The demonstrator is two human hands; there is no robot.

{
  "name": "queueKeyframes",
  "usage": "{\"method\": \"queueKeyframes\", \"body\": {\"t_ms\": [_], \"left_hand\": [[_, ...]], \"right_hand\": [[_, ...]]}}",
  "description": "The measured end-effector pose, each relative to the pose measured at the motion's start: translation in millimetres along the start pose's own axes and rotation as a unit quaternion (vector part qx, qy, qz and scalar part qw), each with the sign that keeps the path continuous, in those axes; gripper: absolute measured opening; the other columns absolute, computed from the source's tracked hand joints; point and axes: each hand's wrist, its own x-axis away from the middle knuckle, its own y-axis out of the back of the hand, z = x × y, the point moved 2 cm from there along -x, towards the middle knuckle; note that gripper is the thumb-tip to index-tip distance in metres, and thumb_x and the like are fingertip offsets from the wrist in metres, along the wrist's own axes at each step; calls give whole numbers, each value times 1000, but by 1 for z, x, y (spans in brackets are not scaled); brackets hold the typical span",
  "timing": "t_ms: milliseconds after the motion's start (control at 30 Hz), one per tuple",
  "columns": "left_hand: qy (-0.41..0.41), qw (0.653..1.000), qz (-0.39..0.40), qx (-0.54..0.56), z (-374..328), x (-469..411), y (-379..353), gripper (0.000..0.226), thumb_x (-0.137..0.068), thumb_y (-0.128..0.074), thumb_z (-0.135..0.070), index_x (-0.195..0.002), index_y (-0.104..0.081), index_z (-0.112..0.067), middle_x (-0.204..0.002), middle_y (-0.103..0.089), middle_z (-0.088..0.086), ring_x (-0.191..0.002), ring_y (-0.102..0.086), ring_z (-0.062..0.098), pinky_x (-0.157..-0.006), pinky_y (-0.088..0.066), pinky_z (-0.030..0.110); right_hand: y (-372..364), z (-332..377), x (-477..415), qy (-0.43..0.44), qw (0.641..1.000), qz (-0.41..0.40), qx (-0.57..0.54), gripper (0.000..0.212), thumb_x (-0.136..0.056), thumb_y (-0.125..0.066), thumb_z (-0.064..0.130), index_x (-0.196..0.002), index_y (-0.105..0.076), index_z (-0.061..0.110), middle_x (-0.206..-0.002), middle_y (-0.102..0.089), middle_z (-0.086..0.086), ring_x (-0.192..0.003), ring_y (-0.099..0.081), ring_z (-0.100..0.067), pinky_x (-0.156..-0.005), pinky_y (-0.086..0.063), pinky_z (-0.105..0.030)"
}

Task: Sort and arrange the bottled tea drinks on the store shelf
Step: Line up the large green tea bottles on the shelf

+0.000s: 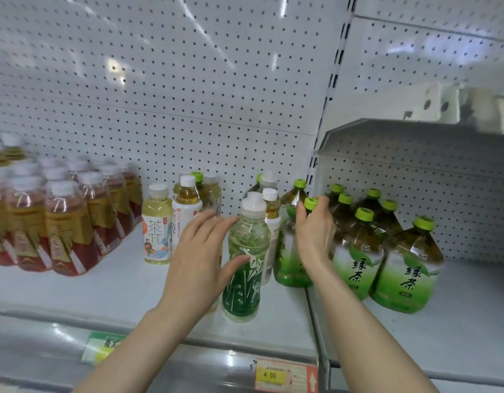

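A slim green-labelled tea bottle with a clear cap (243, 268) stands near the front of the white shelf (109, 293). My left hand (199, 256) is beside it with straight fingers, thumb and fingertips touching its left side. My right hand (313, 234) grips the neck of a large green tea bottle with a lime cap (290, 251) at the joint between two shelf bays. Behind them stand several pale tea bottles with white caps (185, 211).
Several red tea bottles (63, 222) crowd the left of the shelf. Several large green tea bottles (404, 262) fill the right bay under a higher shelf (415, 131). A slotted upright (330, 89) divides the bays. Price tags (285, 374) line the front rail.
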Motion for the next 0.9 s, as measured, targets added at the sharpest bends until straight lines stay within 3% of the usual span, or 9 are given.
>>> {"method": "queueKeyframes", "body": {"t_ms": [167, 267, 333, 433, 533, 600, 700, 767, 900], "left_hand": [[-8, 1000, -5, 8, 1, -1, -1, 66, -82, -64, -55, -135, -56, -16, -132, -60, -1, -135, -40, 19, -115, -27, 29], [-2, 999, -20, 48, 6, 3, -1, 71, -80, -72, -47, -141, -50, -18, -146, -45, 2, -140, -34, 19, -116, -29, 34], [27, 995, -35, 84, 11, 10, -1, 81, -79, -76, -41, -148, -38, -21, -156, -31, 1, -145, -26, 15, -118, -22, 26], [98, 981, -62, 155, 24, 22, -4, 89, -80, -75, -42, -152, -23, -29, -159, -26, -6, -147, -23, 10, -118, -23, 22], [203, 949, -28, 240, 36, 32, -12, 88, -81, -77, -37, -152, -25, -31, -148, -45, -8, -133, -46, 9, -107, -44, 37], [242, 937, -4, 250, 40, 36, -18, 81, -81, -77, -38, -149, -32, -30, -129, -61, -5, -109, -60, 7, -93, -51, 26], [258, 931, 9, 256, 43, 37, -20, 71, -80, -77, -40, -141, -40, -29, -107, -65, -18, -91, -63, -3, -75, -45, 5], [265, 926, 16, 267, 45, 36, -17, 66, -79, -78, -38, -135, -44, -32, -110, -62, -27, -98, -60, -15, -78, -45, 3], [275, 926, 23, 259, 49, 35, -8, 60, -78, -81, -33, -125, -44, -35, -102, -64, -25, -86, -59, -20, -70, -44, 1]], "right_hand": [[-30, -4, -23, 0, 1000, 13, -12, 40, -100, -50, 37, -125, -43, 7, -95, -64, -12, -87, -63, -29, -66, -43, -33], [-38, -6, -32, 0, 999, 51, -14, 45, -99, -51, 40, -127, -40, 6, -104, -64, -16, -95, -62, -35, -70, -44, -36], [-32, -5, -31, 4, 995, 102, -3, 55, -100, -50, 42, -139, -35, 7, -127, -57, -21, -117, -56, -39, -87, -49, -45], [-5, -4, -8, 29, 995, 96, -24, 60, -102, -42, 44, -153, -24, 17, -152, -35, -14, -139, -37, -30, -108, -35, -45], [27, 13, 41, 69, 983, 19, -168, 44, -101, -36, 53, -138, -39, 30, -130, -51, 9, -119, -50, -7, -100, -41, -28], [33, 33, 74, 85, 963, 87, -240, 41, -96, -38, 65, -130, -38, 43, -116, -52, 25, -108, -53, 5, -90, -44, -19], [24, 52, 103, 87, 946, 206, -233, 65, -86, -54, 70, -139, -32, 40, -133, -51, 13, -119, -54, -8, -97, -46, -32], [18, 55, 105, 77, 942, 231, -230, 77, -83, -65, 63, -144, -26, 38, -143, -48, 8, -127, -51, -13, -104, -45, -39], [14, 55, 99, 38, 938, 252, -236, 85, -78, -67, 65, -146, -23, 40, -148, -48, 7, -131, -50, -16, -107, -43, -44]]}}
